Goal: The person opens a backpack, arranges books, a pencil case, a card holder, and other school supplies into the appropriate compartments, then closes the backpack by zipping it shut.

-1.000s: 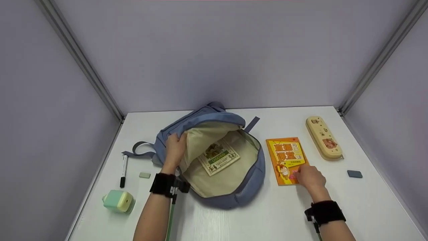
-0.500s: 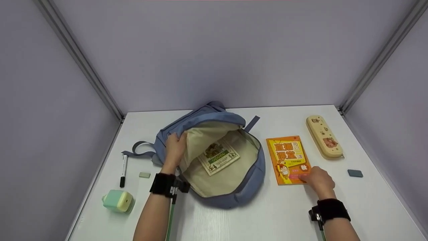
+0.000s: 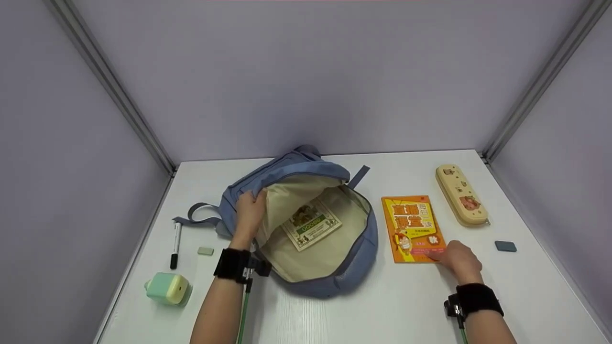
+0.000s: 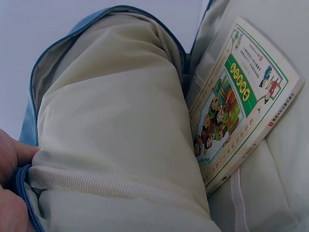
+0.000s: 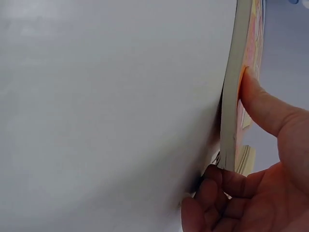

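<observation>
A blue backpack point(image 3: 358, 267) lies unzipped, its cream lining showing. My left hand point(image 3: 249, 212) pinches the edge of its raised flap point(image 4: 120, 121) between thumb and fingers. Inside the bag rests a book with a white and green cover point(image 3: 313, 224), partly covered by the flap in the head view. To the right, an orange and yellow book point(image 3: 413, 222) lies flat on the table. My right hand point(image 3: 460, 260) holds its near right corner. In the right wrist view, the thumb point(image 5: 263, 104) presses on the cover while curled fingers point(image 5: 231, 186) sit at the book's lower edge.
A cream pencil case point(image 3: 463, 196) and a dark eraser point(image 3: 505, 246) lie at the right. On the left are a marker point(image 3: 176, 246), a pale green eraser point(image 3: 205, 251) and a green and yellow pencil sharpener point(image 3: 167, 288). Walls point(image 3: 311, 81) enclose the table point(image 3: 306, 320).
My right hand has shifted right and slightly nearer, from over the orange book's cover to its near right corner. The left hand keeps its place on the flap.
</observation>
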A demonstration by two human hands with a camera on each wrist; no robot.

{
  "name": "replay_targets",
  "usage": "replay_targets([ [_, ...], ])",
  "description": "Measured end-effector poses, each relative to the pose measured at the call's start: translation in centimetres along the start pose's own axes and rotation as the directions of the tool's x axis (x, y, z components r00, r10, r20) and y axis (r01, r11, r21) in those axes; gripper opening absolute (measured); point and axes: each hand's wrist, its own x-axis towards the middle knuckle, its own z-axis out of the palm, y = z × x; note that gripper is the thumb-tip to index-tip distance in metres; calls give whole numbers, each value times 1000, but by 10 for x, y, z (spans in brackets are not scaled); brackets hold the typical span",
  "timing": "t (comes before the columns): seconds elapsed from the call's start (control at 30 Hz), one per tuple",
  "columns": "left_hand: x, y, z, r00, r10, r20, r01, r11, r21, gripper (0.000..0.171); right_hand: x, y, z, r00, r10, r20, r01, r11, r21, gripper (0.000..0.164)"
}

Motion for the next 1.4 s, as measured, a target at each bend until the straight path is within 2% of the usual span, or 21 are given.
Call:
replay_targets([
  [0.2, 0, 0, 1, 1000, -5, -7, 5, 1000, 12, 40, 1, -2, 0, 999, 9, -34, -9, 1000, -10, 71],
  [0.43, 1, 1, 1, 1000, 23, -22, -22, 999, 23, 40, 2, 4, 4, 999, -10, -50, 14, 996, 87, 69],
  [0.73, 1, 1, 1, 999, 32, -24, -31, 999, 33, 40, 0, 6, 7, 999, -8, -54, 12, 997, 80, 74],
  [0.83, 1, 1, 1, 999, 36, -8, -36, 999, 9, 41, 0, 6, 10, 997, -28, -76, 36, 993, 109, 68],
  [0.9, 1, 0, 1, 999, 34, 2, -34, 999, -10, 42, 2, 7, 12, 995, -46, -85, 61, 982, 177, 58],
  [1.03, 0, 1, 2, 1000, 28, 5, -28, 1000, -3, 42, 2, 9, 12, 992, -77, -100, 107, 936, 337, 44],
  [1.13, 0, 2, 2, 1000, 29, -4, -29, 999, 19, 42, -2, 12, 5, 991, -93, -101, 130, 870, 475, 47],
  [1.2, 0, 2, 2, 1000, 29, -6, -29, 999, 28, 42, -6, 13, -2, 989, -102, -107, 145, 810, 568, 51],
  [1.3, 0, 2, 2, 1000, 25, -5, -25, 999, 33, 41, -14, 13, -14, 985, -107, -135, 171, 699, 695, 52],
  [1.4, 1, 2, 2, 1000, 19, -3, -19, 999, 29, 40, -25, 11, -24, 976, -97, -195, 212, 622, 754, 47],
])
